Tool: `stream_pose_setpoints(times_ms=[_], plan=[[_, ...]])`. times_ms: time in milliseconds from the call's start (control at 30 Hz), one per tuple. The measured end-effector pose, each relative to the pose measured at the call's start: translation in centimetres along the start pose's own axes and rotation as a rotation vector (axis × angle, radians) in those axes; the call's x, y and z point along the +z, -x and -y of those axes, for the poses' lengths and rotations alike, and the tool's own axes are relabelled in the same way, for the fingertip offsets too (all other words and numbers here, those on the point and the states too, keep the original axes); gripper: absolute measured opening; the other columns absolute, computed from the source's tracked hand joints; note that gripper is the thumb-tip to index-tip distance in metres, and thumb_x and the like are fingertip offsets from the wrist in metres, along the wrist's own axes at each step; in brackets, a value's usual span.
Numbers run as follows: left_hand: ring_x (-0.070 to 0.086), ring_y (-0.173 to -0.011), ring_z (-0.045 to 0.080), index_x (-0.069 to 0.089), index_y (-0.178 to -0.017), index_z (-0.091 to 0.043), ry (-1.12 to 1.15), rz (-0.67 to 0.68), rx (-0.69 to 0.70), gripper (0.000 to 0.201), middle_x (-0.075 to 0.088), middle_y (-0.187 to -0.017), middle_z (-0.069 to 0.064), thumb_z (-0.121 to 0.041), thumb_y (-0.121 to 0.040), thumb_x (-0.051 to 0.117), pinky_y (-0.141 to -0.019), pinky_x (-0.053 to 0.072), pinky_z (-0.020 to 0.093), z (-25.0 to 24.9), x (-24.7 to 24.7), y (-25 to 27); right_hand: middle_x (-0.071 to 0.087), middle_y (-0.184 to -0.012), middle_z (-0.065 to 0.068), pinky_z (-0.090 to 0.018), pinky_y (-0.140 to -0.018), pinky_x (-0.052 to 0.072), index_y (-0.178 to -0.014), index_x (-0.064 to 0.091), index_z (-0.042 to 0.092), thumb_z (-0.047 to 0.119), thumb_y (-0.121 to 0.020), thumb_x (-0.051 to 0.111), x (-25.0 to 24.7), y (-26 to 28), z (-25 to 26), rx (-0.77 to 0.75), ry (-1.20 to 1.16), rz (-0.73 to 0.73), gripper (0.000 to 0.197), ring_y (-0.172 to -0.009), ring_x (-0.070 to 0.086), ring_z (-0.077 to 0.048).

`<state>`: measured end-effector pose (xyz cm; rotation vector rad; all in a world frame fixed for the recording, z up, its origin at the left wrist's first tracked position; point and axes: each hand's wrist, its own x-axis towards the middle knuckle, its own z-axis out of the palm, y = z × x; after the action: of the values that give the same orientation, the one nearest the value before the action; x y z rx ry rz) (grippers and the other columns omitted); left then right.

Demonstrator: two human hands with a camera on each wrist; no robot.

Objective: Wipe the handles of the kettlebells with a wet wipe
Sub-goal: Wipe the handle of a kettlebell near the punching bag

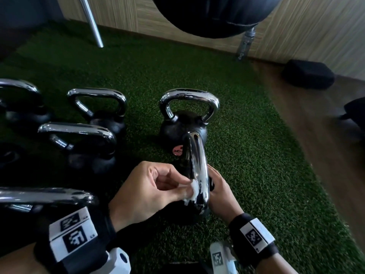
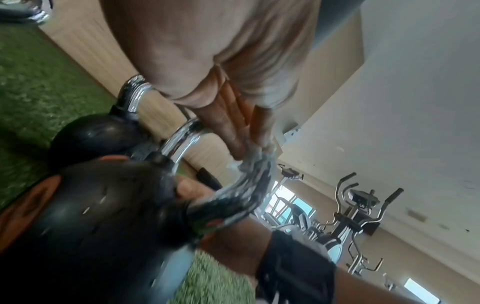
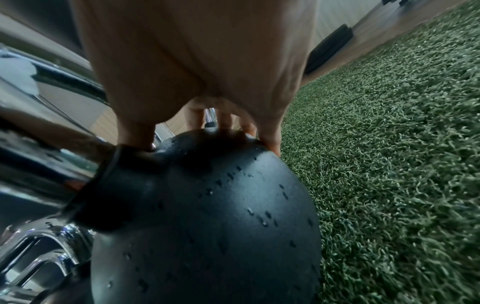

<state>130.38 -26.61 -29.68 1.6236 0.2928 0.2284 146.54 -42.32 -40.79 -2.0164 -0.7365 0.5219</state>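
Note:
The nearest kettlebell stands on the green turf with its chrome handle end-on to me. My left hand pinches a crumpled white wet wipe against the handle's near left side. In the left wrist view my fingers press the wipe onto the handle above the black ball. My right hand grips the ball from the right. In the right wrist view thumb and fingers curl over the wet ball.
A second kettlebell stands just behind. Several more crowd the left. A black punch bag hangs overhead by a metal pole. A black pad lies on the wood floor at right.

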Motion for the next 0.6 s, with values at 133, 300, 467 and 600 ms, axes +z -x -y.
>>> stream_pose_setpoints(times_ms=[133, 300, 467, 600], plan=[[0.078, -0.089, 0.023, 0.080, -0.079, -0.010, 0.024, 0.071, -0.009, 0.015, 0.081, -0.089, 0.005, -0.011, -0.068, 0.090, -0.080, 0.061, 0.026, 1.7, 0.3, 0.9, 0.052, -0.145, 0.017, -0.042, -0.115, 0.044, -0.141, 0.054, 0.037, 0.048, -0.078, 0.083, 0.1, 0.2, 0.1, 0.006, 0.001, -0.016, 0.071, -0.136, 0.049, -0.003], [0.077, -0.087, 0.005, 0.083, -0.082, -0.016, -0.269, 0.086, 0.236, 0.009, 0.079, -0.090, -0.017, -0.018, -0.075, 0.089, -0.080, 0.060, 0.021, 2.2, -0.2, 1.0, 0.049, -0.147, 0.021, -0.044, -0.115, 0.043, -0.143, 0.051, 0.039, 0.047, -0.076, 0.084, 0.0, 0.3, 0.1, 0.028, -0.012, -0.013, 0.076, -0.136, 0.049, -0.004], [0.073, -0.100, 0.000, 0.079, -0.086, -0.018, -0.385, 0.095, 0.279, 0.007, 0.079, -0.104, -0.011, -0.017, -0.082, 0.086, -0.088, 0.061, 0.031, 5.3, -0.2, 0.5, 0.057, -0.142, 0.016, -0.046, -0.111, 0.047, -0.139, 0.050, 0.048, 0.045, -0.073, 0.089, 0.2, 0.2, -0.6, 0.033, -0.042, -0.010, 0.078, -0.132, 0.056, -0.008], [0.071, -0.101, -0.004, 0.078, -0.088, -0.022, -0.442, 0.123, 0.311, 0.005, 0.079, -0.104, -0.011, -0.024, -0.086, 0.083, -0.085, 0.061, 0.028, 5.8, -0.5, 0.0, 0.062, -0.135, 0.013, -0.045, -0.109, 0.049, -0.136, 0.054, 0.045, 0.048, -0.074, 0.087, -0.2, 0.2, -0.2, 0.028, 0.014, -0.018, 0.070, -0.126, 0.059, -0.008]])
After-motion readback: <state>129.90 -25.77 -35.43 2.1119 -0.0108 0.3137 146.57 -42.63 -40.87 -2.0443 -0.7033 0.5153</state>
